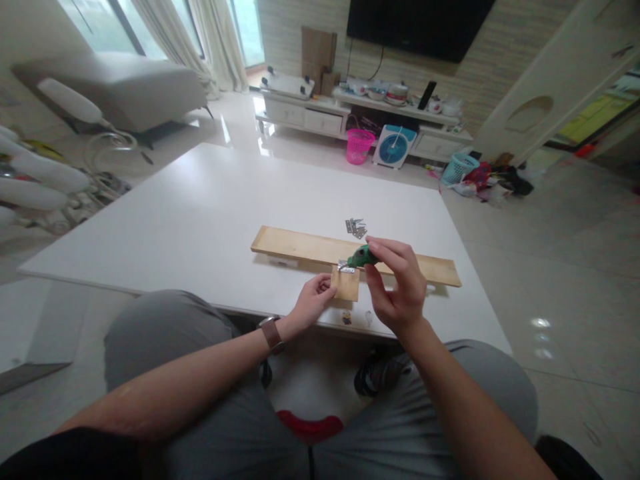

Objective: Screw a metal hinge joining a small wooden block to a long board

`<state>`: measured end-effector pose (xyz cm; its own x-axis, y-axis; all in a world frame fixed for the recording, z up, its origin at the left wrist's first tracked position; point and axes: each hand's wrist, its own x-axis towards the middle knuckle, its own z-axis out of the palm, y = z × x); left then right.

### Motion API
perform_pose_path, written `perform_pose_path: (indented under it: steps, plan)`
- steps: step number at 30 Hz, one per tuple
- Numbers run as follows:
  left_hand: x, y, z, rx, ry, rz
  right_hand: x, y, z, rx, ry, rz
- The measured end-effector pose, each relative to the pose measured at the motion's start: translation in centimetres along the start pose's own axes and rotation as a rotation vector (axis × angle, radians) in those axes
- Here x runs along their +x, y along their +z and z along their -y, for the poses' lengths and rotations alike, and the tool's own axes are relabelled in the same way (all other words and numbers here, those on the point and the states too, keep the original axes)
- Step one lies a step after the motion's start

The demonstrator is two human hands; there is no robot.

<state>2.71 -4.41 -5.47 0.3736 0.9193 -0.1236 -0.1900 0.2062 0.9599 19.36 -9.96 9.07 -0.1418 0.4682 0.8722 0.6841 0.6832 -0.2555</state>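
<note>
My left hand is closed on the left edge of a small square wooden block at the table's near side. A metal hinge lies where the block meets a long wooden board. In my right hand, thumb and fingers grip a green-handled screwdriver, its tip pointing left and down at the hinge. Whether the tip sits in a screw is too small to tell. Behind the board lies a small pile of hinges and screws.
Everything rests on a white table. Two small items, one of them a figure sticker or charm, lie near its front edge. Farther off stand a pink basket, a blue-and-white fan and a low TV cabinet.
</note>
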Motion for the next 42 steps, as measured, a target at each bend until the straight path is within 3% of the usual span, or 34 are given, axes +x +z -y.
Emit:
perform_pose_path:
  steps: [36,42]
  plan:
    - [-0.07,-0.06,-0.03,0.002,-0.007,0.014,-0.22,0.04,-0.02,-0.044,0.02,-0.021]
    - [-0.06,-0.02,-0.01,0.008,0.0,0.015,0.04,-0.04,0.18,-0.023,0.022,0.026]
